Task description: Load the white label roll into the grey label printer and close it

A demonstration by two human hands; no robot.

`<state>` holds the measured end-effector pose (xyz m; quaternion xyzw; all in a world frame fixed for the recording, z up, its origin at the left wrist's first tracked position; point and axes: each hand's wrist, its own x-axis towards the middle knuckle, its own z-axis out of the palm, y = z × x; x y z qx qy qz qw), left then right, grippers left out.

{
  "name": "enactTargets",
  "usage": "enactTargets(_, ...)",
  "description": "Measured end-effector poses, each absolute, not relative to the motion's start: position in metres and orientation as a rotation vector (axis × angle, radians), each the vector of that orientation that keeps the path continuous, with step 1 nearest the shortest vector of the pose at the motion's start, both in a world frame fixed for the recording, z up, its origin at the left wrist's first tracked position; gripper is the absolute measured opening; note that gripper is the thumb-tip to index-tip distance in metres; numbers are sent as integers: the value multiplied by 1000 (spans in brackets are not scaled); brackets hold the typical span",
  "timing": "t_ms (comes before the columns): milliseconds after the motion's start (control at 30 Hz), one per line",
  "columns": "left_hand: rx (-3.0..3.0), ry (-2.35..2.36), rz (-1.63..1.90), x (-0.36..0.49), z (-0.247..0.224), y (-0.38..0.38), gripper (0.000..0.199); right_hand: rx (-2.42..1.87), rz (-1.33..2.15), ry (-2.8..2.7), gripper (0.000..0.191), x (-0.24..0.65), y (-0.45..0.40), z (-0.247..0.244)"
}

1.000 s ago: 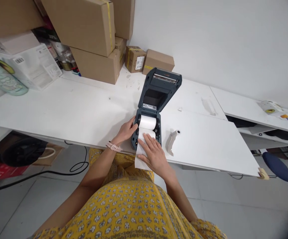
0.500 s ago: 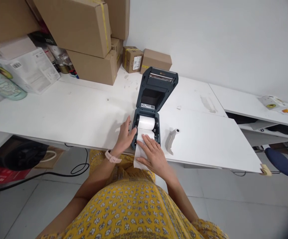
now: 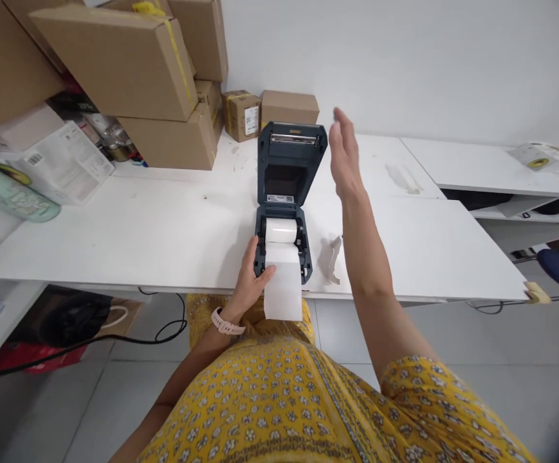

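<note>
A dark label printer [image 3: 307, 260] stands on the white table with its lid [image 3: 289, 154] raised. Inside sits a white label roll [image 3: 280, 230], and its paper strip [image 3: 283, 292] runs out over the front and hangs past the table edge. My left hand [image 3: 250, 276] grips the printer's left front side, its thumb over the edge by the strip. My right hand [image 3: 345, 151] is up in the air to the right of the lid, fingers stretched and nothing in them. A curled paper piece [image 3: 333, 260] rests right of the printer, partly hidden by my right forearm.
Cardboard boxes [image 3: 163, 138] are stacked at the back left, with two small boxes [image 3: 289, 108] behind the printer. A green bottle [image 3: 16, 193] and a white carton [image 3: 62, 157] stand at far left. Black cables [image 3: 163, 321] hang below the table.
My right hand has left the paper strip and risen up and to the right, beside the lid. The left hand stays at the printer's left side, its thumb now nearer the strip.
</note>
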<state>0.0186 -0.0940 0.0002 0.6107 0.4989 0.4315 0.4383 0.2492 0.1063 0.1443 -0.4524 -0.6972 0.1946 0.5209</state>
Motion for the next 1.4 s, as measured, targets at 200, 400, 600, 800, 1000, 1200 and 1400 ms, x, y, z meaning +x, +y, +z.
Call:
enactTargets(200,1282,1270,1133,21,-9,-107,104,-1005,412,-1552,65,222,65,141)
enactTargets(400,1321,1249,1152,12,-8,-127,115,-976,323,-1558,30,216,-67,51)
enactTargets(600,1131,1241,1161,10,13,-114,97,-1227,605,-1320,37,205,-106,-2)
enactTargets(800,938,1204,926,7,27,-85,97,-1197,1358,-998,103,217,-92,-6)
enactTargets(1000,1108,1106,975,5,28,-85,71,-1218,1386,-1024,105,225,-97,0)
enactTargets(1200,1146,1185,1093,11,16,-83,68,-1203,1255,-1116,93,223,-99,-7)
enactTargets(1400,1206,1407,1102,-3,1,-124,67,-1180,1269,-1076,104,218,-104,-11)
